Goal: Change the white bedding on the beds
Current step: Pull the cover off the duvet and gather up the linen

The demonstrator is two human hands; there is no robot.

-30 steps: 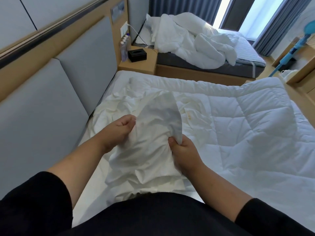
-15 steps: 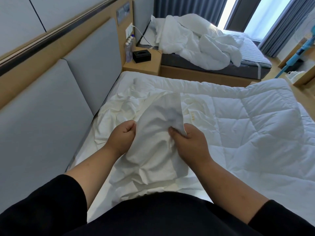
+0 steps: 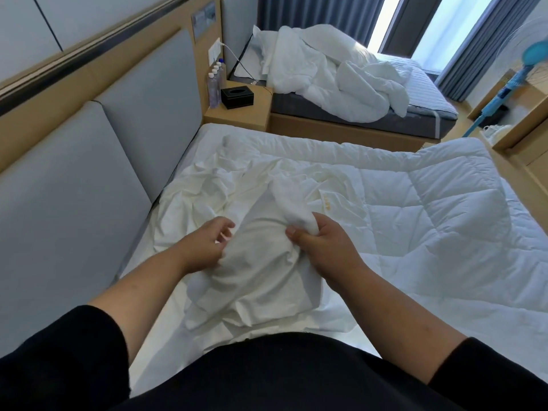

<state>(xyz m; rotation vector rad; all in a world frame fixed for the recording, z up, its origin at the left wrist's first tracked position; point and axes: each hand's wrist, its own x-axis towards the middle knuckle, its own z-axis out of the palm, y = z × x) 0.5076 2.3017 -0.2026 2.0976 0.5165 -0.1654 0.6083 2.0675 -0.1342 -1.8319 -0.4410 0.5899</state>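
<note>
Right hand clamps bunched white sheet; left hand fingers loosely curled against it, grip unclear; sheet's long axis runs away from person along bed

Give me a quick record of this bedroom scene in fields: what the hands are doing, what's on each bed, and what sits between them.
left hand: fingers loosely curled against the white cover, grip unclear
right hand: grips a bunched fold of the white cover
near bed: quilted duvet spread flat, crumpled cover at the headboard end
far bed: rumpled white bedding piled on a dark mattress
nightstand: black tissue box, water bottles
</note>
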